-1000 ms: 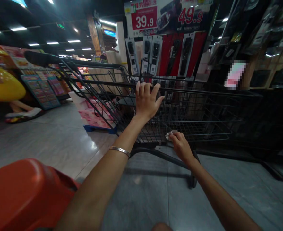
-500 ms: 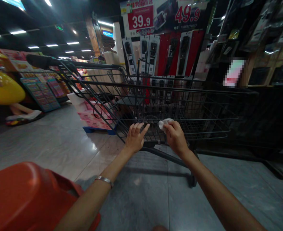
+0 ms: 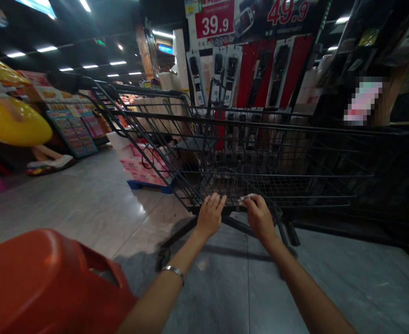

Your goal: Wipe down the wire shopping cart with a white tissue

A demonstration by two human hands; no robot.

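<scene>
A dark metal shopping cart (image 3: 176,118) stands side-on in front of me. My right hand (image 3: 261,217) is closed on a crumpled white tissue (image 3: 246,198), which shows past the fingertips at the lower side of the basket. To its left, my left hand (image 3: 209,215) reaches to the basket's bottom edge with fingers stretched forward and close together. It holds nothing that I can see. Whether those fingertips touch the wire is not clear. The cart's black handle (image 3: 63,82) is at the upper left, and its wheeled frame shows below the basket.
A red plastic stool (image 3: 51,278) is close by at lower left. Behind the cart is a rack of packaged remote controls (image 3: 280,72) under price signs. Pink packages (image 3: 143,162) sit on a blue pallet (image 3: 149,186). Grey tiles (image 3: 221,297) cover the floor.
Both hands have moved lower, toward the basket's bottom edge, and the left fingers have drawn together. The tissue went down with the right hand. The view has shifted slightly to the left.
</scene>
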